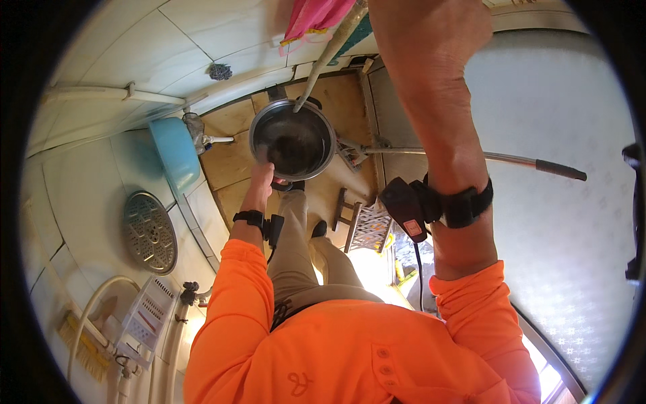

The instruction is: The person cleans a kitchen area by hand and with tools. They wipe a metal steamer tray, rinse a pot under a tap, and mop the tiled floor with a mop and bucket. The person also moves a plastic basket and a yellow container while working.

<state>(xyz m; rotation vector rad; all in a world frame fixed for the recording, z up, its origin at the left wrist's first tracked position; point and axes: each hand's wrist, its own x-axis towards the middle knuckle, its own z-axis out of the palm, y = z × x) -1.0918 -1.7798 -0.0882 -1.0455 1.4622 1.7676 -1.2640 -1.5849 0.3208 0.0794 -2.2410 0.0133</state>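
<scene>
My left hand (263, 178) grips the black side handle (281, 186) of a round metal pot (329, 151). Dark liquid seems to cover the pot's bottom. A pale hose or pipe (328, 50) slants down from the top edge, its lower end over the pot's far side. Raised high at the top of the view is my right hand (431, 30), partly cut off by the frame. Its fingers are hidden, so whether it holds anything cannot be seen. Both wrists carry strapped black devices.
Against the left wall are a blue plastic basin (176, 154), a perforated metal steamer plate (151, 233) and a white slotted grater (146, 320). A long-handled tool (509, 159) crosses to the right. Below it stands a lattice-topped stool (370, 227). Pink cloth (315, 20) hangs above.
</scene>
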